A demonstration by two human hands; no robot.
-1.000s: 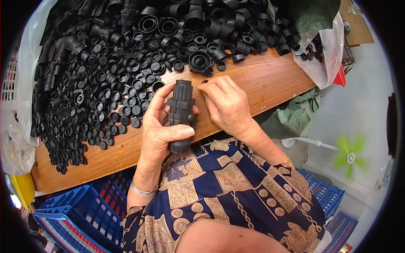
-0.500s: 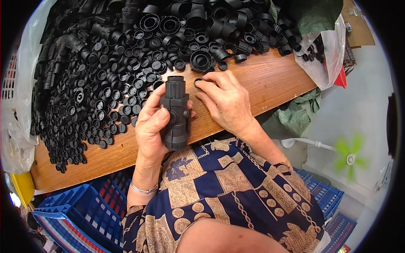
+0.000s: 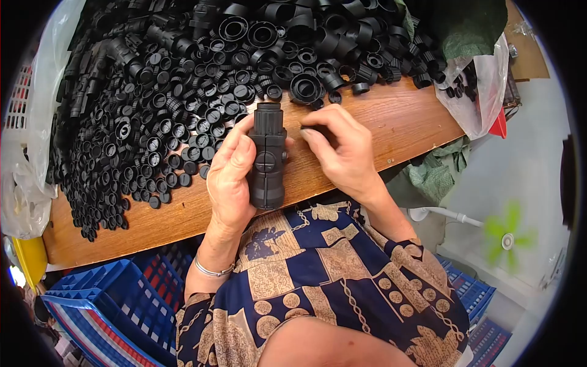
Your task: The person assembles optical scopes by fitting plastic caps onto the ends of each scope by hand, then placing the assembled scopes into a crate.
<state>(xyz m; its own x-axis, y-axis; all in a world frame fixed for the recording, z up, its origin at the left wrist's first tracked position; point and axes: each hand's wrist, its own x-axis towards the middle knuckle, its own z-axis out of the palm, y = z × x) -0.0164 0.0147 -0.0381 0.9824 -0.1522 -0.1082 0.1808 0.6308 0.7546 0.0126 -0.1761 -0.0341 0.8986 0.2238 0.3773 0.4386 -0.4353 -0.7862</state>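
Note:
My left hand (image 3: pixel 231 174) is wrapped around a black plastic scope body (image 3: pixel 267 160). The body stands lengthwise over the table edge, its ribbed eyepiece end pointing away from me. A round slotted cap on its side faces up toward the camera. Just right of the scope, my right hand (image 3: pixel 345 150) pinches a small black cap (image 3: pixel 306 127) between thumb and forefinger. Only a thin edge of that cap shows, and the fingers hide the rest. Cap and scope are apart.
A big heap of black caps (image 3: pixel 208 116), rings and tubes covers the wooden table's (image 3: pixel 403 116) left and back. Clear plastic bags (image 3: pixel 480 101) lie at both sides. Blue crates (image 3: pixel 116 293) stand below. A green fan (image 3: pixel 507 241) spins at the right.
The scope has turned about its long axis, bringing the round side cap to face up. My right hand has tilted and shifted slightly right with the small cap. The whole view has shifted a little.

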